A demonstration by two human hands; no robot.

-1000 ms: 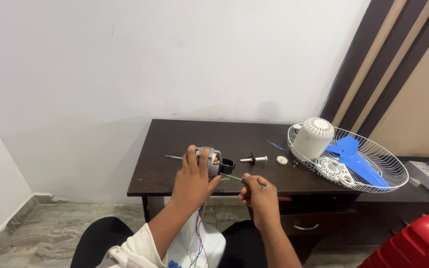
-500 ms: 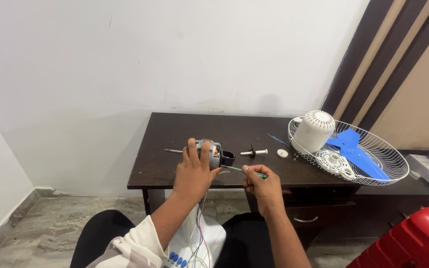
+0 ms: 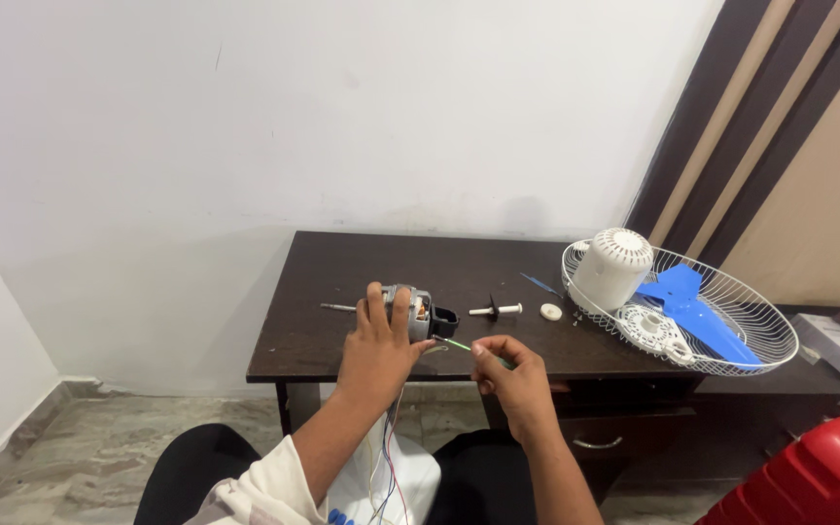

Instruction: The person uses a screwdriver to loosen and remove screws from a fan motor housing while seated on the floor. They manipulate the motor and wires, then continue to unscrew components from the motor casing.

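**Motor in hand, fan in pieces**

Head view, the only one I have: my left hand is clamped over the small grey fan motor, fingers wrapped round its casing, holding it down near the front edge of the dark wooden surface. Copper windings show at the open end, and a metal shaft sticks out to the left. My right hand sits just beside it, thumb and forefinger pinched tight on a thin green wire that runs back toward the motor. Coloured wires hang down off the edge toward my lap.

How far along? By my reading the fan is fully apart: the white wire guard lies on the right end of the surface, carrying the blue blade and the white motor cover. A small spindle piece and a white round cap lie loose between motor and guard. I judge the wiring is the step in hand; nothing is reassembled yet.
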